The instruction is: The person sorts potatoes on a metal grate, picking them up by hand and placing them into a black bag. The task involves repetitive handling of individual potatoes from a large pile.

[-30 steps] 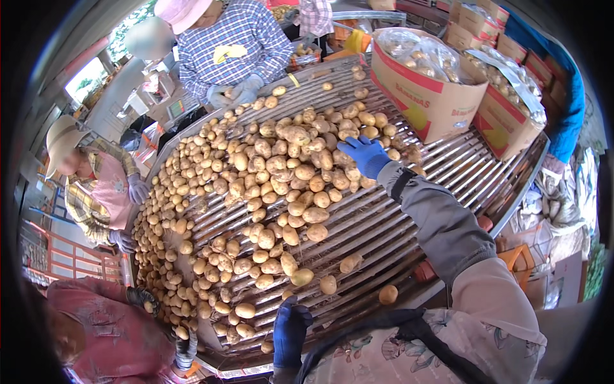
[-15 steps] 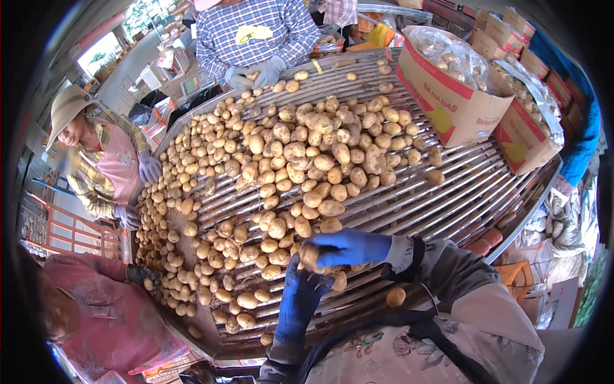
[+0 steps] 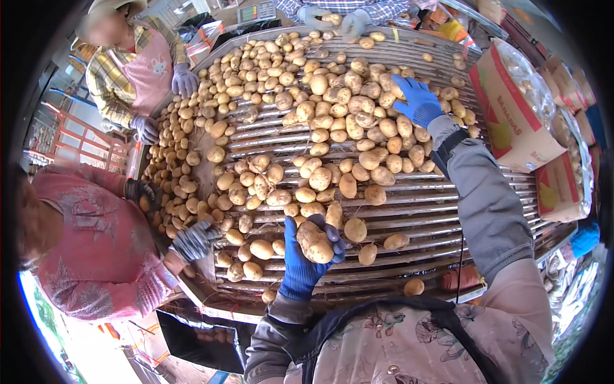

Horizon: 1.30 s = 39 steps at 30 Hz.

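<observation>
My left hand, in a blue knitted glove, is closed around a large, lumpy potato near the front of the slatted sorting table. Its fingers curl up along both sides of the potato. Farther off to the right, my right hand, gloved in the same blue, reaches onto the potato pile. Its fingers are stretched apart over the potatoes, and I see nothing gripped in them. Several loose potatoes, one of them round, lie just right of my left hand.
Cardboard boxes with plastic-bagged potatoes stand at the right edge. Co-workers' gloved hands work at the left: a striped glove, a dark glove and a purple glove. Grey gloves hold a potato across the table.
My right hand has left the spot beside my left hand and reached out over the pile. A potato stays in my left hand. The view has shifted, and a striped glove appears at left.
</observation>
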### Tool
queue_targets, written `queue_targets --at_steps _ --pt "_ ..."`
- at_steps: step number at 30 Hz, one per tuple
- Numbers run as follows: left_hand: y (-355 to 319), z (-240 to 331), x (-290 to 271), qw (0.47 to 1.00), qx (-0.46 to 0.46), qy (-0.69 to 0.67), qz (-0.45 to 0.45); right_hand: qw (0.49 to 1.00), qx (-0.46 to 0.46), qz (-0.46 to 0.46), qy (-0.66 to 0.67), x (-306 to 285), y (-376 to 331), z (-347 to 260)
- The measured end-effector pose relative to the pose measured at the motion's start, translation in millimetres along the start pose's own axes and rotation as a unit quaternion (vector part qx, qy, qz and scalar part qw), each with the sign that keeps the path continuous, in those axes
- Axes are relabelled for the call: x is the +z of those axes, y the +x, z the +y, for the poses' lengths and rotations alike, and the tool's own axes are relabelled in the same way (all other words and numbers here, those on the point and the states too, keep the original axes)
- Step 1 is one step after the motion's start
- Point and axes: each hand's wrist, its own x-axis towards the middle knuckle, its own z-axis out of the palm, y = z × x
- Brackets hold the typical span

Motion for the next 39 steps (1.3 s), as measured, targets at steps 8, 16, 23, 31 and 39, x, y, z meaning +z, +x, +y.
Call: queue_targets --at_steps 8,16,23,31,39 --pt "-2.6 -9.2 -1.0 0.988 0.068 0.092 0.106 0.983 -0.025 0.09 0.157 0.1 -1.1 12.5" --pt "-31.6 -26.6 -10.1 0.973 -0.013 0.197 0.118 0.362 0.209 -0.222 0.881 -23.0 -130.8 -72.4" --pt "-36.2 -41.8 27.8 0.919 -0.006 0.382 0.096 0.489 0.214 -0.233 0.813 -62.9 -181.5 -129.2" --pt "-43.8 -44.5 16.9 0.816 -0.044 0.577 0.009 0.752 0.147 -0.135 0.628 -60.8 -208.5 -145.5" --pt "-24.8 -34.3 28.0 0.878 0.042 0.474 -0.039 0.905 -0.029 -0.149 0.396 -74.6 -215.6 -167.1"
